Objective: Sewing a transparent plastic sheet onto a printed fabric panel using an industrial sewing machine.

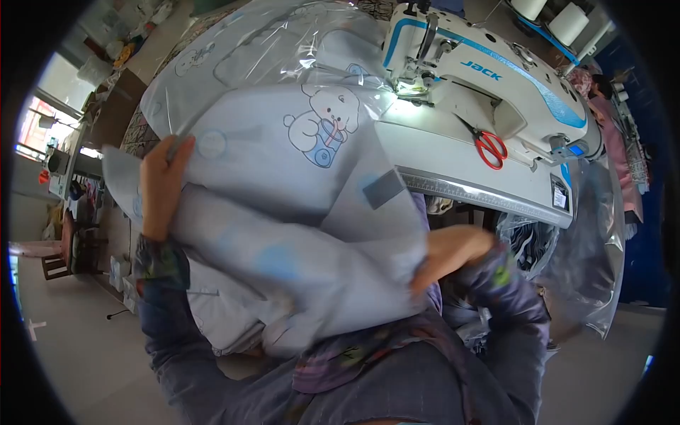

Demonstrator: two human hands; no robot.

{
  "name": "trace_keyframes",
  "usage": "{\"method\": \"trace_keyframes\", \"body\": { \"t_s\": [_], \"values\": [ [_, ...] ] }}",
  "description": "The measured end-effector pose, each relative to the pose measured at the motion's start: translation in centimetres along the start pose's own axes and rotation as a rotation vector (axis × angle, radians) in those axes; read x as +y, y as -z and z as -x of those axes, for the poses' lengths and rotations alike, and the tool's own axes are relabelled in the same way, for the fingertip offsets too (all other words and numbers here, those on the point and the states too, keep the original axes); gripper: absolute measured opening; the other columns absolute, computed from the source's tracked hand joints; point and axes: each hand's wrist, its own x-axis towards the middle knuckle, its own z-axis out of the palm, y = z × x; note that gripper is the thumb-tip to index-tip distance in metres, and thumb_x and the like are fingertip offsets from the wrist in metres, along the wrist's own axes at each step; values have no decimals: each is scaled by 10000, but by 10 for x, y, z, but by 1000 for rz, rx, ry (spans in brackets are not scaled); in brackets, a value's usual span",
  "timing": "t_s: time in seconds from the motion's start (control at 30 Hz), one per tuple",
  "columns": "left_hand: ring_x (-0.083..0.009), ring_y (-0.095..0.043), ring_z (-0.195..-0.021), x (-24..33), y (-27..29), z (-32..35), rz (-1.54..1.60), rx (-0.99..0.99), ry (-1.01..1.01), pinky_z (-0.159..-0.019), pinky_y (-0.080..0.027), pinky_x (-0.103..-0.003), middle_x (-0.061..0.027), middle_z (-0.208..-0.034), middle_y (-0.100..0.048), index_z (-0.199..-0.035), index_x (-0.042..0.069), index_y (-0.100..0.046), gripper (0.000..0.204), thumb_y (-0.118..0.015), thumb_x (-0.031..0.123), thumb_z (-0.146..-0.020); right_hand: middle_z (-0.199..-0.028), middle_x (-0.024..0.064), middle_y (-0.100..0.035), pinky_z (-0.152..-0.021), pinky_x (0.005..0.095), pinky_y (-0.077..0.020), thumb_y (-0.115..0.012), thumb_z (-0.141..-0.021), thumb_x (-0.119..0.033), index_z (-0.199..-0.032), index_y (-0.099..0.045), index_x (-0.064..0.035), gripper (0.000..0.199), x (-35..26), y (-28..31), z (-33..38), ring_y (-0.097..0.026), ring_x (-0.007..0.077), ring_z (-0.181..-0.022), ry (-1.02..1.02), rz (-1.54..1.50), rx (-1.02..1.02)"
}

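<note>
Left hand pinches 1 cloth; blurred right hand's grip unclear; 1 sewing machine.

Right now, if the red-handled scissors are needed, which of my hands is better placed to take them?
Probably the right hand: it is nearer the scissors, though it touches the grey fabric. The left hand grips that fabric farther to the left.

Matt cloth, glossy plastic sheet
</note>
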Motion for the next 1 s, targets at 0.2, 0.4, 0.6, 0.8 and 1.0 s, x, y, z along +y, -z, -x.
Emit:
{"method": "trace_keyframes", "body": {
  "t_s": [0.2,0.4,0.6,0.8,1.0],
  "values": [
    [-267,-638,-722,-33,4,12,-626,-324,-482,-628,-490,-408,-159,-964,-677,-1075,38,-688,224,-641,178,-905,-1031,163,-728,-867,405,-529,-713,-835,-199,-1201,-668,-12,414,-19,59,195,-697,299,-959,-468,574,662],
    [-424,-674,-779,-46,-116,112,-536,-610,-7,-685,-527,-521,-204,-825,-679,-887,61,-647,344,-564,380,-986,-945,155,-667,-808,441,-537,-527,-902,-159,-1181,-608,-88,298,131,64,188,-666,384,-921,-1057,1218,741],
    [-360,-639,-700,97,-67,8,-458,-496,-150,-620,-503,-472,-140,-872,-634,-890,67,-646,152,-712,203,-873,-1139,149,-625,-860,406,-509,-699,-861,-171,-1186,-587,-62,360,33,102,169,-593,304,-1156,-289,1258,924],
    [-262,-590,-1019,111,-239,-29,-247,-259,-898,-863,-480,-422,-58,-1013,-587,-1175,68,-644,375,-632,79,-800,-999,137,-662,-790,407,-512,-621,-968,-155,-1325,-472,-76,395,30,153,14,-670,302,-907,-46,699,783],
    [-240,-584,-951,108,-261,-18,-92,-351,-692,-851,-487,-377,-52,-960,-564,-1130,74,-691,331,-612,85,-809,-890,181,-642,-717,461,-513,-626,-941,-92,-1351,-571,-117,414,50,119,-5,-628,413,-765,135,813,1017]
  ]
}}
